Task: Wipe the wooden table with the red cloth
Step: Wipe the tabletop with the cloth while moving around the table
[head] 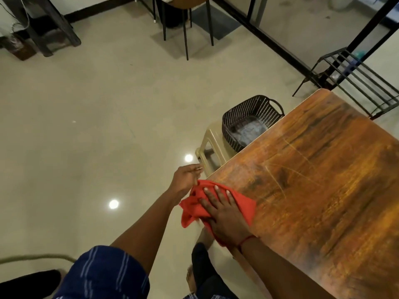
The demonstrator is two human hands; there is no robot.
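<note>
Red cloth (243, 205) on the near corner of the wooden tabletop (323, 180), partly hanging over the edge, right hand (226, 214) pressing it flat with fingers spread, left hand (185, 180) off the edge, fingers loosely extended, touching the cloth, black basket (244, 113) on a beige stool (212, 137) beside the tabletop.

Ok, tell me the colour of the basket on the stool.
The basket is black, perforated; head view.

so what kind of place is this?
Likely a home or small eatery's dining area, indoors: a worn wooden table, a polished tile floor, a thin-legged chair beyond, and a plastic stool carrying a black basket beside the table.
</note>
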